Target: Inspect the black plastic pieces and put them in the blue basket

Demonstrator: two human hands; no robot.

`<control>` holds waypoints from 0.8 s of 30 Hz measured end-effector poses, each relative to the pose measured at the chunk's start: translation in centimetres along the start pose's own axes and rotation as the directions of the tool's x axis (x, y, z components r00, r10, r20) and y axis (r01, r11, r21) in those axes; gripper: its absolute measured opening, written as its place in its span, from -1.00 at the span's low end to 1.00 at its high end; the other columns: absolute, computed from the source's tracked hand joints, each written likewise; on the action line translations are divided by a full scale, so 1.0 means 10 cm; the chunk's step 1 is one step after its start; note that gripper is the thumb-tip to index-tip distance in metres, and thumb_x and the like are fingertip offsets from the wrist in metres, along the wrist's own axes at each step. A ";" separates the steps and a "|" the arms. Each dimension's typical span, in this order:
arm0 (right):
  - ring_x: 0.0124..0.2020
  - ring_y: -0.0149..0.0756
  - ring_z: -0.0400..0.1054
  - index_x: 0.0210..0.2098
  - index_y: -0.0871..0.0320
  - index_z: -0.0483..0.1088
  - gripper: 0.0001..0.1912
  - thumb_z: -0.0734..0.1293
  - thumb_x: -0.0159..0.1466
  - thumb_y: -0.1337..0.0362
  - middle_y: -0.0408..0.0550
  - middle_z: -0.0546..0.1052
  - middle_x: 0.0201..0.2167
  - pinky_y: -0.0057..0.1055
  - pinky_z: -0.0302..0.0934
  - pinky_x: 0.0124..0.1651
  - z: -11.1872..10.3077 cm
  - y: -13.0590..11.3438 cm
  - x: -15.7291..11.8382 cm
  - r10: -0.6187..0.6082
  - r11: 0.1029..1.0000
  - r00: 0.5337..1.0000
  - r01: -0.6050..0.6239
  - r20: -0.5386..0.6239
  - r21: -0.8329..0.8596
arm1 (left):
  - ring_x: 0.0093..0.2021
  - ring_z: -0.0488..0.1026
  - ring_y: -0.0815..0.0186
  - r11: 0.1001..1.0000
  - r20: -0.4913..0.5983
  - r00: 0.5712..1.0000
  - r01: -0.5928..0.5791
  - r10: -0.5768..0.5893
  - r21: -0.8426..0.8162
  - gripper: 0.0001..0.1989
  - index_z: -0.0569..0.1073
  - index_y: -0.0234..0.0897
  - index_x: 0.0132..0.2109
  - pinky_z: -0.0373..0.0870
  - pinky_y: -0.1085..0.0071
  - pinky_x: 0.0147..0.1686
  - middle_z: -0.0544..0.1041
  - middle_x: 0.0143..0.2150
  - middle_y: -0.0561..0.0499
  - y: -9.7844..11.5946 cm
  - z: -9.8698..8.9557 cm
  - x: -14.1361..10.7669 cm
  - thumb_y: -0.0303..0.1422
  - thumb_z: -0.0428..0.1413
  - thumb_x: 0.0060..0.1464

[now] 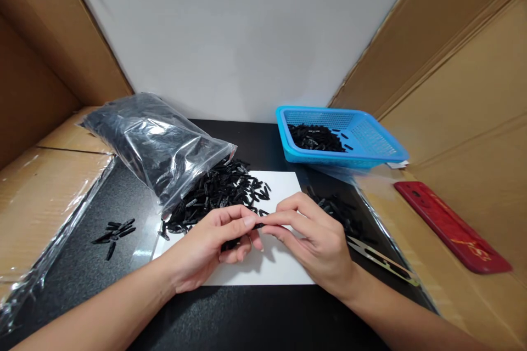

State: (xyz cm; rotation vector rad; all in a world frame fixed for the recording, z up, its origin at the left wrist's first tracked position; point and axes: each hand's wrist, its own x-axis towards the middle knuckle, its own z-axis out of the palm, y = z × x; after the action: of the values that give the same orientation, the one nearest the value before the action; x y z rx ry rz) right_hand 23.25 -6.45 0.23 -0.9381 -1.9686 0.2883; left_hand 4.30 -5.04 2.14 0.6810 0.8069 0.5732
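Between my two hands, above a white sheet (263,270), is a small black elongated piece (258,225). My left hand (224,235) pinches one end of it between thumb and forefinger, and more black pieces show dark under its curled fingers. The fingertips of my right hand (308,233) pinch the other end. Just beyond my hands a heap of similar black pieces (218,192) covers the back left of the sheet. What the pieces are exactly, I cannot make out.
A clear plastic bag (156,140) of black pieces lies at the back left. A blue basket (382,142) at the back right holds more. Small groups lie left (115,234) and right (340,211). A metal strip (385,260) and a red phone-shaped case (448,227) are at right.
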 end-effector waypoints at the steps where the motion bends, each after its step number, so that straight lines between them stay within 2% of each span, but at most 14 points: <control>1: -0.40 -0.24 0.40 -0.25 0.15 0.54 -0.90 0.35 0.30 0.37 -0.04 0.48 -0.45 -0.31 0.31 -0.31 -0.02 0.01 0.02 -0.007 1.000 1.000 0.007 0.003 -0.001 | -0.55 0.24 0.53 1.000 0.001 1.000 -0.011 0.011 -0.007 -0.79 0.54 -0.42 -0.21 -0.08 0.59 -0.63 0.53 -0.39 -0.09 0.00 0.00 0.00 -0.31 0.19 0.13; 3: -0.35 -0.22 0.42 -0.26 0.13 0.51 -0.88 0.32 0.32 0.38 -0.03 0.52 -0.41 -0.29 0.29 -0.25 -0.10 0.08 0.06 -0.002 1.000 0.999 0.003 0.053 -0.030 | -0.50 0.30 0.47 0.999 -0.015 0.999 -0.033 0.032 -0.040 -0.78 0.54 -0.44 -0.12 0.00 0.57 -0.60 0.55 -0.33 -0.15 0.01 0.00 0.00 -0.39 0.12 0.14; 5: -0.32 -0.20 0.43 -0.34 0.10 0.48 -0.83 0.28 0.33 0.39 -0.05 0.56 -0.40 -0.27 0.25 -0.21 -0.25 0.23 0.10 0.071 0.989 0.980 -0.046 0.186 -0.139 | -0.46 0.35 0.41 0.996 -0.038 0.998 -0.046 0.043 -0.074 -0.68 0.52 -0.48 -0.02 0.06 0.55 -0.56 0.56 -0.27 -0.22 0.01 -0.01 0.00 -0.45 0.04 0.11; 7: -0.41 -0.24 0.40 -0.45 0.08 0.45 -0.79 0.28 0.29 0.41 -0.10 0.54 -0.47 -0.32 0.19 -0.30 -0.44 0.44 0.10 0.226 0.947 0.899 -0.112 0.375 -0.302 | -0.44 0.37 0.38 0.995 -0.043 0.998 -0.043 0.039 -0.091 -0.60 0.49 -0.51 0.03 0.08 0.53 -0.54 0.57 -0.23 -0.27 0.02 -0.02 0.00 -0.49 0.01 0.04; 8: -0.47 -0.26 0.37 -0.50 0.08 0.43 -0.77 0.29 0.27 0.42 -0.12 0.53 -0.50 -0.34 0.15 -0.37 -0.53 0.54 0.09 0.291 0.921 0.855 -0.129 0.429 -0.368 | -0.44 0.37 0.37 0.995 -0.039 0.999 -0.040 0.037 -0.091 -0.56 0.47 -0.51 0.05 0.08 0.52 -0.54 0.57 -0.21 -0.28 0.02 -0.02 0.00 -0.50 0.00 0.01; 10: -0.51 -0.28 0.35 -0.56 0.08 0.42 -0.74 0.29 0.23 0.43 -0.11 0.51 -0.52 -0.36 0.12 -0.43 -0.66 0.69 0.07 0.387 0.879 0.791 -0.161 0.474 -0.448 | -0.43 0.37 0.36 0.996 -0.032 0.999 -0.042 0.040 -0.074 -0.50 0.45 -0.50 0.08 0.07 0.50 -0.53 0.57 -0.20 -0.28 0.02 -0.01 -0.01 -0.52 -0.01 -0.06; 11: -0.50 -0.27 0.36 -0.55 0.08 0.43 -0.76 0.32 0.22 0.42 -0.10 0.51 -0.51 -0.36 0.12 -0.43 -0.69 0.71 0.07 0.398 0.873 0.783 -0.163 0.479 -0.459 | -0.43 0.37 0.35 0.997 -0.029 0.999 -0.042 0.040 -0.061 -0.48 0.43 -0.50 0.09 0.07 0.49 -0.52 0.57 -0.20 -0.28 0.02 0.00 -0.01 -0.53 -0.01 -0.08; 12: -0.49 -0.25 0.37 -0.54 0.08 0.45 -0.79 0.33 0.22 0.38 -0.10 0.51 -0.50 -0.35 0.13 -0.42 -0.68 0.70 0.07 0.392 0.873 0.796 -0.164 0.461 -0.460 | -0.42 0.37 0.35 0.998 -0.027 0.999 -0.039 0.038 -0.048 -0.46 0.42 -0.49 0.11 0.07 0.47 -0.51 0.57 -0.19 -0.27 0.02 0.01 -0.01 -0.53 -0.01 -0.09; 14: -0.45 -0.23 0.39 -0.50 0.08 0.46 -0.81 0.34 0.25 0.33 -0.09 0.51 -0.49 -0.33 0.18 -0.37 -0.59 0.58 0.08 0.341 0.894 0.855 -0.166 0.391 -0.416 | -0.42 0.37 0.35 0.999 -0.023 0.999 -0.031 0.031 -0.029 -0.42 0.38 -0.48 0.13 0.05 0.46 -0.50 0.57 -0.17 -0.26 0.02 0.03 -0.01 -0.53 0.00 -0.12; 17: -0.30 -0.20 0.43 -0.29 0.11 0.49 -0.88 0.30 0.32 0.31 -0.03 0.55 -0.36 -0.31 0.28 -0.23 -0.33 0.29 0.09 0.241 0.965 0.927 -0.197 0.288 -0.173 | -0.43 0.35 0.37 0.999 -0.016 0.999 -0.032 0.032 -0.001 -0.38 0.34 -0.46 0.14 0.01 0.45 -0.49 0.56 -0.24 -0.17 0.01 0.05 -0.02 -0.53 0.00 -0.17; 19: -0.27 -0.23 0.44 -0.13 0.12 0.49 -0.84 0.29 0.34 0.31 -0.01 0.54 -0.29 -0.35 0.32 -0.22 -0.15 0.13 0.06 0.197 0.978 0.941 -0.210 0.273 0.018 | -0.44 0.33 0.37 0.999 -0.013 0.999 -0.039 0.040 0.031 -0.37 0.31 -0.42 0.16 0.00 0.44 -0.47 0.53 -0.36 -0.06 -0.01 0.05 -0.02 -0.52 0.01 -0.16; 20: -0.25 -0.23 0.44 -0.11 0.12 0.49 -0.83 0.30 0.34 0.31 0.00 0.53 -0.28 -0.35 0.33 -0.20 -0.08 0.08 0.04 0.179 0.976 0.950 -0.205 0.257 0.079 | -0.45 0.31 0.38 0.998 -0.014 0.999 -0.040 0.041 0.049 -0.36 0.29 -0.40 0.17 0.00 0.44 -0.46 0.50 -0.40 -0.02 -0.01 0.05 -0.03 -0.52 0.02 -0.15; 22: -0.26 -0.25 0.44 -0.17 0.10 0.52 -0.85 0.30 0.33 0.35 -0.03 0.51 -0.30 -0.36 0.33 -0.20 0.01 0.01 0.02 0.201 0.958 0.946 -0.243 0.254 0.148 | -0.46 0.29 0.39 0.996 -0.022 0.999 -0.031 0.033 0.078 -0.35 0.25 -0.35 0.21 0.02 0.42 -0.44 0.48 -0.43 0.03 -0.03 0.05 -0.03 -0.52 0.03 -0.11; 24: -0.28 -0.26 0.44 -0.30 0.10 0.54 -0.87 0.33 0.30 0.37 -0.05 0.51 -0.35 -0.36 0.31 -0.21 0.04 -0.01 0.01 0.274 0.926 0.929 -0.324 0.247 0.194 | -0.47 0.27 0.40 0.996 -0.023 0.999 -0.023 0.025 0.091 -0.39 0.25 -0.32 0.21 0.02 0.42 -0.43 0.47 -0.43 0.05 -0.05 0.06 -0.04 -0.51 0.04 -0.05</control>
State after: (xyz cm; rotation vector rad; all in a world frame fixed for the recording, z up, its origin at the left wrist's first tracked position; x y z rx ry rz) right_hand 22.80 -6.39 0.14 -1.0903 -1.9261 0.8099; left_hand 4.63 -5.77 2.24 0.7696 0.8521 0.5698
